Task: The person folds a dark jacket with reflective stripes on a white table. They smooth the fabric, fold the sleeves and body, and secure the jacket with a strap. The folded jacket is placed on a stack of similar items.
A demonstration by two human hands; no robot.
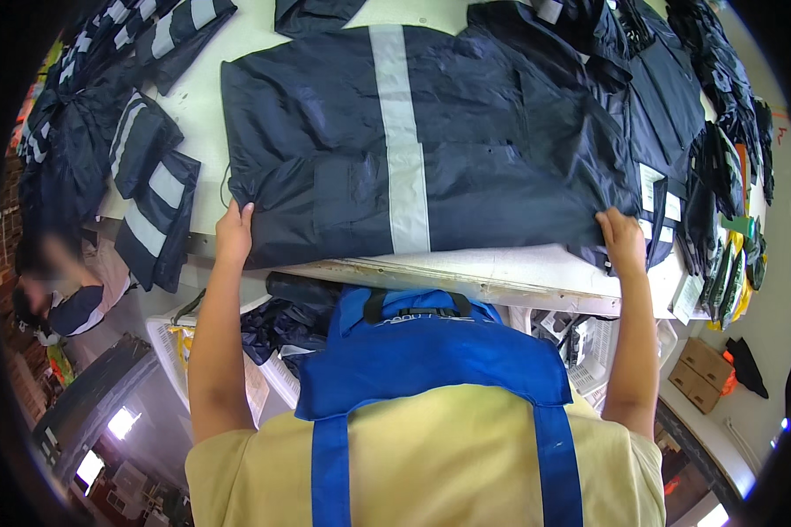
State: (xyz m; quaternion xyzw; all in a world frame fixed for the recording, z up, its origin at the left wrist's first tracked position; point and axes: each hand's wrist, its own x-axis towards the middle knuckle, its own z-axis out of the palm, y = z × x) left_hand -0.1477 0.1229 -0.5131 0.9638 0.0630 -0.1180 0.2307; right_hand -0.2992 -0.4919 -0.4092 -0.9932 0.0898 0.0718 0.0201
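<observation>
A dark rain jacket [325, 101] lies spread across the white table [206, 123] in front of me, its glossy fabric slightly wrinkled. Down its middle runs a wide silver-grey reflective stripe [406, 189]. My left hand [235, 233] is closed on the jacket's near left corner, thumb on top. At the near right edge, my right hand [622, 239] pinches the fabric, fingers curled over it. The near edge between my hands lies along the table's front edge. A thin dark cord loop [226, 184] shows beside the left corner.
Dark striped pieces [160, 206] hang over the table's left front edge. More dark garments [668, 97] are heaped at the right, beside packaged items [729, 281]. White plastic baskets [171, 351] stand below the table. Another person [75, 290] is at the far left; cardboard boxes [699, 373] are at the right.
</observation>
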